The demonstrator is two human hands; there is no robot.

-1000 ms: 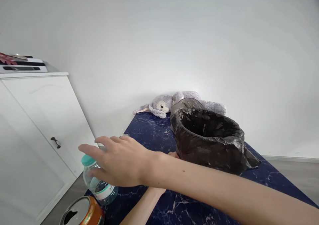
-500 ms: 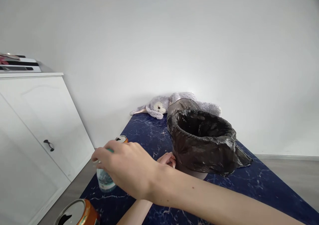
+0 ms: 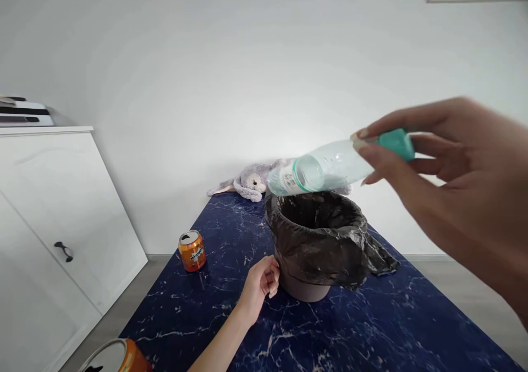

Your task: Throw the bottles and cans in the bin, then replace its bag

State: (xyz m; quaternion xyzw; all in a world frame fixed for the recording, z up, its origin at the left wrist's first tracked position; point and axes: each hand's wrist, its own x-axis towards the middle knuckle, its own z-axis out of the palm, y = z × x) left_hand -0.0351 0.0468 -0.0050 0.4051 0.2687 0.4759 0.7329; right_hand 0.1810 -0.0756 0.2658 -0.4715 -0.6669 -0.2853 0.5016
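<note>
My right hand point(image 3: 457, 168) pinches a clear plastic bottle point(image 3: 338, 166) near its teal cap, fingers closed on the neck. Tilted nearly flat, the bottle hangs over the mouth of a bin point(image 3: 307, 290) lined with a black plastic bag point(image 3: 325, 256). Its base points left. Beside the bin's lower left side, my left hand point(image 3: 259, 284) rests with curled fingers, against or very near the wall, and nothing shows in it. An orange can point(image 3: 192, 251) stands upright on the blue marbled table point(image 3: 231, 234), left of the bin. Another orange can point(image 3: 117, 357) is cut off at the lower left.
A grey plush rabbit point(image 3: 251, 182) lies at the table's far end by the white wall, partly behind the bottle and bin. To the left stands a white cabinet point(image 3: 61, 207) with a dark handle. Grey floor point(image 3: 437, 287) shows past the table's right edge.
My right hand has carried the bottle from the table's left side, up and right, over the bin. The far can is now uncovered. My left hand stays by the bin.
</note>
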